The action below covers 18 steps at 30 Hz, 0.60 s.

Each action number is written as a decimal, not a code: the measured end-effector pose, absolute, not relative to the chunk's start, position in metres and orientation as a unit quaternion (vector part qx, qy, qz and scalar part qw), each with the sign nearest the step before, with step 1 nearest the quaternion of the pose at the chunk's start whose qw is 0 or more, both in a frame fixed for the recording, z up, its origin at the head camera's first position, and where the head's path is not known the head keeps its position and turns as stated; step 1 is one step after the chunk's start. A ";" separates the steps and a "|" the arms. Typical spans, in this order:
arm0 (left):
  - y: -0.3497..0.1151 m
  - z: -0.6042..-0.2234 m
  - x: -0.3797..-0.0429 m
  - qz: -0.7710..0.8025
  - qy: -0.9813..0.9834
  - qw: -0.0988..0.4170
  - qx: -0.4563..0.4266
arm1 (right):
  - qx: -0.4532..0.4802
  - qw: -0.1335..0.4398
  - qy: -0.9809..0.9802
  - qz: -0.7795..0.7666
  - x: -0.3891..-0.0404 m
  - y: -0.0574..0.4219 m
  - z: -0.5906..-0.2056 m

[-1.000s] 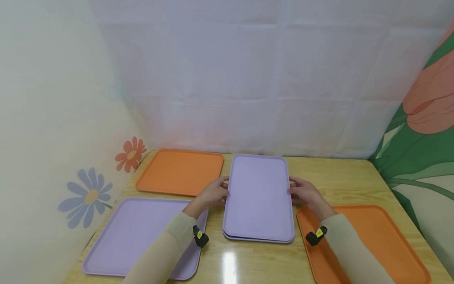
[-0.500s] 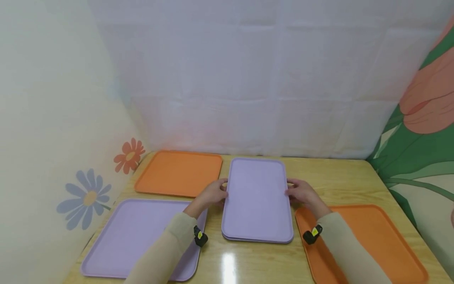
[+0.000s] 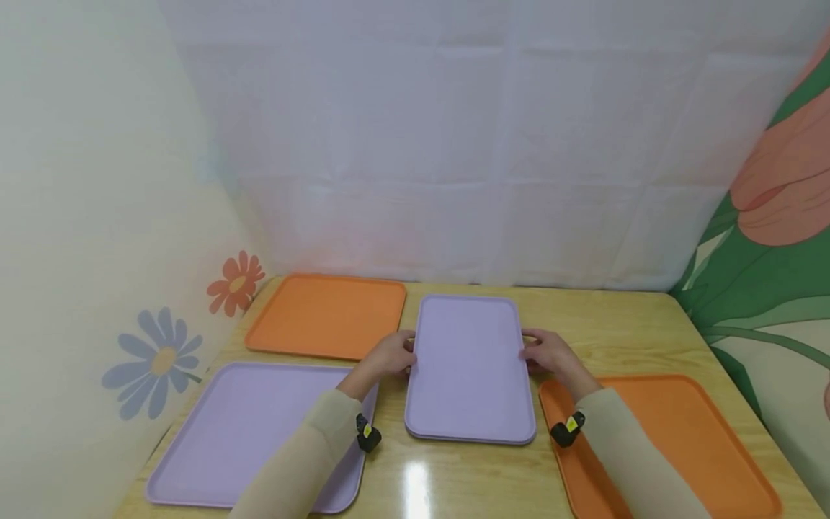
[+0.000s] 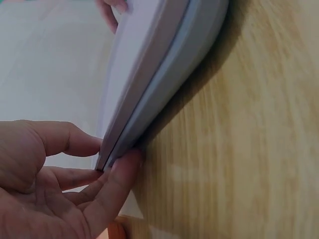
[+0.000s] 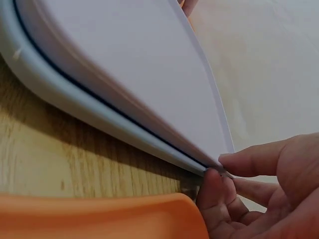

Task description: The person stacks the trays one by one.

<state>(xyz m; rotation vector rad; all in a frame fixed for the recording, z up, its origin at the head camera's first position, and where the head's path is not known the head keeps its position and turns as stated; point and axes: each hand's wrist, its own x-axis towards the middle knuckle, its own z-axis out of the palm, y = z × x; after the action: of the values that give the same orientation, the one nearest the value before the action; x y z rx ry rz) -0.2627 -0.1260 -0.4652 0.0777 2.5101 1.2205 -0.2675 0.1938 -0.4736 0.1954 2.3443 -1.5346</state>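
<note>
A lavender tray (image 3: 470, 367) lies over a second, pale blue-grey tray (image 4: 172, 74) in the middle of the wooden table, their edges nearly lined up. A thin dark gap runs between the two rims in the right wrist view. My left hand (image 3: 391, 353) pinches the left long edge, thumb at the upper rim and fingers lower down by the under tray. On the opposite edge my right hand (image 3: 550, 355) grips in the same way, its thumb (image 5: 249, 158) on the lavender rim. The lower tray is mostly hidden from the head view.
Another lavender tray (image 3: 259, 425) lies at the front left, partly under the left sleeve. An orange tray (image 3: 331, 317) sits behind it, and a second orange tray (image 3: 674, 440) lies at the right under the right forearm. A white cloth (image 3: 454, 158) hangs behind the table (image 3: 596, 317).
The lavender tray's far end has come down toward the table, and the gap at its near edge has narrowed over the tray below. Both hands have lowered slightly with it, still gripping.
</note>
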 end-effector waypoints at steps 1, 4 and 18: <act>-0.125 -0.465 -0.263 0.426 0.887 0.174 0.028 | 0.069 0.164 0.828 -0.532 -0.268 0.193 -0.473; -0.123 -0.464 -0.260 0.412 0.894 0.172 0.026 | 0.069 0.159 0.839 -0.515 -0.268 0.192 -0.473; -0.122 -0.468 -0.253 0.460 0.868 0.186 0.000 | 0.079 0.181 0.827 -0.526 -0.268 0.194 -0.468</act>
<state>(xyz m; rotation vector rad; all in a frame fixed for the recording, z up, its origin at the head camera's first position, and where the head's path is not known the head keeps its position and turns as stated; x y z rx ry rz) -0.2533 -0.1219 -0.4678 0.0002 2.4442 1.2967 -0.2679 0.1943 -0.4684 0.2242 2.3351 -1.4864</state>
